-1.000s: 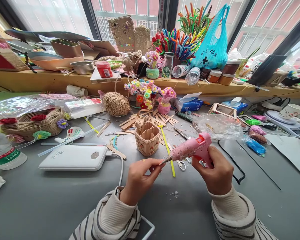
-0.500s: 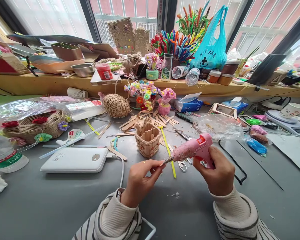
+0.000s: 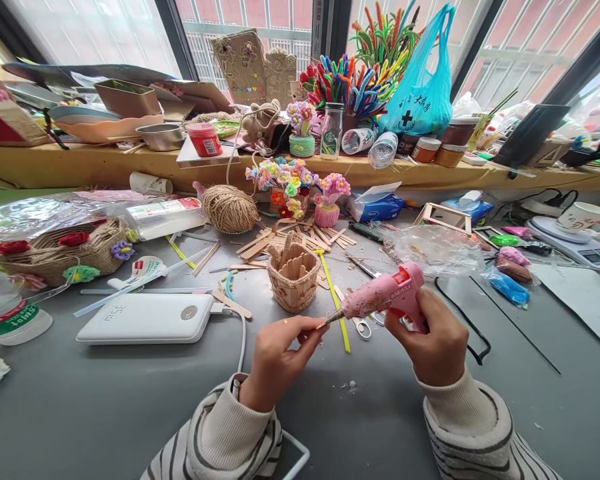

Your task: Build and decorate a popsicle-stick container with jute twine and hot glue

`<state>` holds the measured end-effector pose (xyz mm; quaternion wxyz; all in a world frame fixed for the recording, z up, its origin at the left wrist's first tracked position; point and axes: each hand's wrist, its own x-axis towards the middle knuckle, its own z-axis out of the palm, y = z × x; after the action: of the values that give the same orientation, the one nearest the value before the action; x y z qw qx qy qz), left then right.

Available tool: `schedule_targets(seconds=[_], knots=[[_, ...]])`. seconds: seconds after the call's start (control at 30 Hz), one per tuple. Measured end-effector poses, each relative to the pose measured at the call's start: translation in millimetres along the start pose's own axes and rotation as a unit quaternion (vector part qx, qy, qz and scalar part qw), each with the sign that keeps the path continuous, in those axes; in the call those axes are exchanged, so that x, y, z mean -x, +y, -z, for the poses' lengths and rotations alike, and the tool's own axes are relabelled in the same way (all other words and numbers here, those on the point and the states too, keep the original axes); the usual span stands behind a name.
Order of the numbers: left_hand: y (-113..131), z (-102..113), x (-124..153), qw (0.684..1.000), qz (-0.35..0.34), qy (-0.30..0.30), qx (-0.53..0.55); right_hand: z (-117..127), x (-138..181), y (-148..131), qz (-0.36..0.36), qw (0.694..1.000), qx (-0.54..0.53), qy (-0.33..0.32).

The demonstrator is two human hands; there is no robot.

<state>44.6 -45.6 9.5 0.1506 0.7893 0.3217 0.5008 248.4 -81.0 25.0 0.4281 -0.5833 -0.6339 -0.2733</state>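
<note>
My right hand [image 3: 433, 343] is wrapped round the grip of a pink hot glue gun [image 3: 380, 300], whose metal nozzle points left. The nozzle tip meets the pinched fingertips of my left hand [image 3: 280, 353], which hold a small piece too hidden to name. Both hands hover over the grey table [image 3: 105, 400] near its front edge. Just behind them stands a small twine-wrapped basket of wooden sticks [image 3: 294, 277]. A yellow strip [image 3: 336, 301] and small scissors [image 3: 363, 327] lie under the glue gun.
A white power bank [image 3: 147, 319] with its cable lies to the left, beside a woven basket with felt flowers [image 3: 63, 250]. A twine ball [image 3: 230, 208], loose wooden sticks [image 3: 300, 239], small flower pots [image 3: 327, 200], a plastic bag [image 3: 433, 250] and a cluttered shelf [image 3: 280, 170] lie behind.
Both hands stay together at the nozzle tip with hardly any shift. The view has drifted slightly.
</note>
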Motion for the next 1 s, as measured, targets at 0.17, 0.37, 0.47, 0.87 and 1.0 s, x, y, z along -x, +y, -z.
schedule_targets(seconds=[0.17, 0.37, 0.47, 0.87, 1.0], knots=[[0.0, 0.1, 0.2, 1.0, 0.0, 0.0, 0.005, 0.5, -0.1, 0.4, 0.005, 1.0, 0.006, 0.004], [0.4, 0.8, 0.1, 1.0, -0.008, 0.005, 0.001, 0.5, -0.4, 0.9, 0.005, 1.0, 0.01, 0.008], [0.6, 0.9, -0.4, 1.0, -0.006, 0.006, 0.001, 0.5, -0.7, 1.3, 0.003, 1.0, 0.011, 0.006], [0.2, 1.2, 0.3, 1.0, 0.004, 0.0, -0.003, 0.5, 1.1, 2.7, -0.008, 1.0, 0.004, -0.001], [-0.7, 0.7, 0.5, 1.0, -0.001, 0.002, 0.008, 0.4, 1.6, 3.7, -0.008, 1.0, 0.009, 0.005]])
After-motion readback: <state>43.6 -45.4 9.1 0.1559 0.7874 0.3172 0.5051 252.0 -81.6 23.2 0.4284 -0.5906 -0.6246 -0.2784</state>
